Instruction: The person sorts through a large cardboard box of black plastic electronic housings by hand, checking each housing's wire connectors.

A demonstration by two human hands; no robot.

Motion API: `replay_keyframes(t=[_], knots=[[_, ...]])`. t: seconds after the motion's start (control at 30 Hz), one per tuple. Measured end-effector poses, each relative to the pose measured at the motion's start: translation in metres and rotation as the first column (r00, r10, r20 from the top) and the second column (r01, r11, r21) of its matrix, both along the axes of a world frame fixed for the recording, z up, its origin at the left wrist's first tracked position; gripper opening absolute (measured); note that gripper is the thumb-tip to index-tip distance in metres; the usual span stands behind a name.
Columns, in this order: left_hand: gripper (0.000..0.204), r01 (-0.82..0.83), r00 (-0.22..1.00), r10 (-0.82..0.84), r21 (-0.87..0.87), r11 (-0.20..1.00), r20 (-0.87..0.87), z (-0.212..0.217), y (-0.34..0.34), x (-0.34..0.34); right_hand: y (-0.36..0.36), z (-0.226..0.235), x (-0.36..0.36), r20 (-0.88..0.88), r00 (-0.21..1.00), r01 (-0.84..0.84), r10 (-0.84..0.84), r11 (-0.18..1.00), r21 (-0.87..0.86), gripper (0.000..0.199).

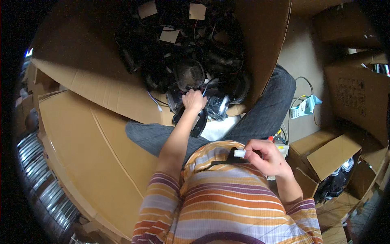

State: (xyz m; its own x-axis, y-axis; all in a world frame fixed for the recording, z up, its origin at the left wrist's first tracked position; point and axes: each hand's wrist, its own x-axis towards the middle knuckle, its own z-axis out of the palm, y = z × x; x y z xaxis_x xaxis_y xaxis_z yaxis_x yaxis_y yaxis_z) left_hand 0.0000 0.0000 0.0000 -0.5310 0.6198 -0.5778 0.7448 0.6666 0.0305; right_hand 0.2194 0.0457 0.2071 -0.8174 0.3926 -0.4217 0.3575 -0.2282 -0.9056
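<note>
Currently, white connector (pixel 239 153) in right hand (pixel 266 157)

- Reaching with the left hand (pixel 194 101) among dark lamp-like units (pixel 221 107) at the near edge of a large cardboard box (pixel 262 36); impossible to tell exact contact beneath.
- Pinching a white connector (pixel 239 153) in the right hand (pixel 266 158), in front of a striped top (pixel 235 191).
- Bending both legs in dark jeans (pixel 264 107) about the box's near edge.
- Showing three pale cards (pixel 169 35) on the units toward the box's far edge.
- Past its right wall, showing a blue-and-white packet (pixel 305 107) beside cables (pixel 304 80), and a smaller open box (pixel 331 160) with dark parts (pixel 334 185) inside.
</note>
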Motion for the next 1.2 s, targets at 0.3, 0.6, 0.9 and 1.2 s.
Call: replay_keyframes(t=[0.3, 0.6, 0.9, 1.2], knots=[[0.021, -0.467, 0.524, 0.08, 0.207, 0.859, 0.848, 0.072, -0.038, 0.0, -0.005, -0.001, -0.009, -0.067, 0.997, -0.035, 0.036, 0.999, 0.024, 0.009], [0.022, -0.38, 0.61, -0.21, 0.515, 0.768, 0.764, 0.167, -0.06, 0.014, -0.005, 0.008, -0.023, -0.071, 0.988, -0.131, 0.137, 0.988, 0.078, 0.009], [0.038, -0.094, 0.864, -0.397, 0.873, 0.478, 0.311, 0.177, -0.067, 0.025, -0.02, 0.016, -0.032, -0.035, 0.999, 0.034, -0.038, 0.994, -0.1, 0.011], [0.038, -0.023, 0.899, -0.404, 0.938, 0.346, 0.171, 0.172, -0.072, 0.031, -0.025, 0.017, -0.037, 0.014, 0.99, 0.141, -0.141, 0.975, -0.171, 0.012]])
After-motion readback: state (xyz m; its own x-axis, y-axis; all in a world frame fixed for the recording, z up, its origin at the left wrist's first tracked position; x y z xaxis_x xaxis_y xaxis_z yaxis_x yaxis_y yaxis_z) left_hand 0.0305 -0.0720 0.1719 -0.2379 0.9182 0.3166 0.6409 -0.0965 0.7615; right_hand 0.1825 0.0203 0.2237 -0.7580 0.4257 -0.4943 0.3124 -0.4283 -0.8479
